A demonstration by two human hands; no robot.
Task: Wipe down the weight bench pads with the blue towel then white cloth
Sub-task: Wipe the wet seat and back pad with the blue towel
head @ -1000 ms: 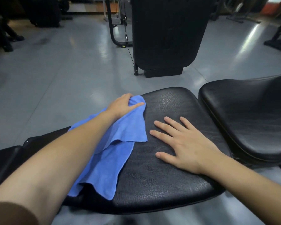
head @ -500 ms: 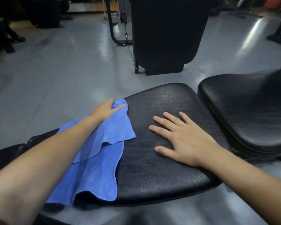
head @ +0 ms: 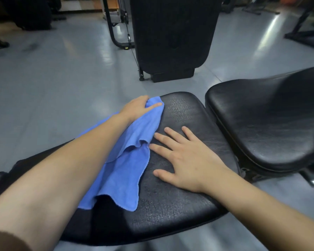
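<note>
Since half a second back the left hand point(head: 136, 107) has pushed the blue towel point(head: 127, 156) forward again toward the far end of the pad, back near where it sat a second ago; the right hand point(head: 187, 160) has barely shifted, though the towel edge now reaches its fingertips.

Head view: left arm stretched long across the frame from lower left, forearm lying over the towel, brown sleeve point(head: 5, 241) edge at the bottom corner. Left hand sits at the far left corner of the seat pad point(head: 179, 211), fingers curled over bunched towel at the pad edge, index finger laid out along the fabric (grasping, not just pressing). Right hand flat on the pad, palm down, fingers spread and straight, released, holding nothing; its index and middle fingertips touch the towel's right edge.

Towel's long axis runs from near left to far right, following the forearm; far end bunched under the hand, near end loose and rippled, draping on the near left part of the pad. Second black pad point(head: 265, 124) just beside the first, to the right, narrow gap between. Grey glossy floor point(head: 53, 78) beyond, a black upright machine pad point(head: 172, 33) with cable and frame behind. No readable labels or writing anywhere.
</note>
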